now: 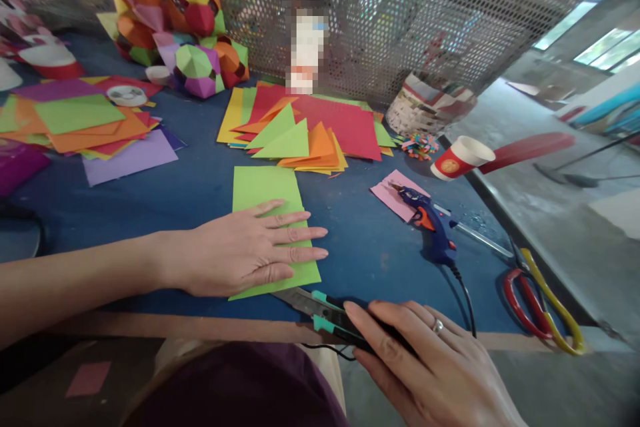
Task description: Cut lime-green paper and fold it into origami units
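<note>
My left hand (pixel 240 247) lies flat, fingers spread, on a light green sheet of paper (pixel 267 190) on the blue tabletop (pixel 350 213). In my right hand (pixel 425 353) is a utility knife (pixel 330 313) with a black and teal handle. Its blade points left and its tip is at the lower edge of the green sheet; whether it is under the paper cannot be made out. A ring shows on one finger of that hand. Beyond the sheet lie folded green triangles (pixel 287 137) and orange ones (pixel 323 147) on red and yellow paper.
On the right are a blue glue gun (pixel 435 227) over pink paper (pixel 395 190), scissors (pixel 540 307) and a paper cup (pixel 460 157). Coloured sheets (pixel 80 113) are piled at left. Folded paper balls (pixel 195 60) stand behind, before a perforated metal screen (pixel 400 13).
</note>
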A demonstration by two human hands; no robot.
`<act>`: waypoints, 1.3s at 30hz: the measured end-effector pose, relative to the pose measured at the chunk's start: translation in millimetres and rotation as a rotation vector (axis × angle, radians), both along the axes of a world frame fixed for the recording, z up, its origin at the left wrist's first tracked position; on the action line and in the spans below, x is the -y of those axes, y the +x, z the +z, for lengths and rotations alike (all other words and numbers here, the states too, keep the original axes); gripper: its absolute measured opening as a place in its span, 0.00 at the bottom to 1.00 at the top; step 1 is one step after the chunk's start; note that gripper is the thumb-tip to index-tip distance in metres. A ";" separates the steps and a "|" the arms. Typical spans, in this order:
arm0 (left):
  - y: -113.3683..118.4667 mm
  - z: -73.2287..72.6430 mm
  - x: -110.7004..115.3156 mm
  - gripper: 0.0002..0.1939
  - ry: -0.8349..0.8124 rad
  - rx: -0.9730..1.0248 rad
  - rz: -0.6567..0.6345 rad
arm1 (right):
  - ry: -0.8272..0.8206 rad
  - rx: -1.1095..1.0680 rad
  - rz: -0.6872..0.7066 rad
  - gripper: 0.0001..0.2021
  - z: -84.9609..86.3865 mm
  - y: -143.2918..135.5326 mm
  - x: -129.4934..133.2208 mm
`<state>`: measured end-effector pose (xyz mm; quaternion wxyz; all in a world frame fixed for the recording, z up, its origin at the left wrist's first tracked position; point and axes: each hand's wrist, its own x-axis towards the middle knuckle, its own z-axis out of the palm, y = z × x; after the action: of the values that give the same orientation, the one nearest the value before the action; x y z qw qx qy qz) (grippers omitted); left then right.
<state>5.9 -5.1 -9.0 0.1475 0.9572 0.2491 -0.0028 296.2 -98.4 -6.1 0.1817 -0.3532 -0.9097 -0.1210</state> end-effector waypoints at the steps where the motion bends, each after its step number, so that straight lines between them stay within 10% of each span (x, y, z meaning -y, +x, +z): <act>1: -0.1 -0.2 -0.1 0.26 0.003 0.001 0.000 | -0.005 -0.001 0.007 0.14 0.0 -0.1 -0.2; 39: 0.5 -0.9 -0.7 0.25 -0.052 0.107 0.022 | -0.116 -0.062 0.165 0.13 8.3 -35.6 -15.3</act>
<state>6.4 -4.4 -9.9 0.1855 0.9490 0.2511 0.0436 260.6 -83.1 2.1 0.1984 -0.2907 -0.9351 -0.0416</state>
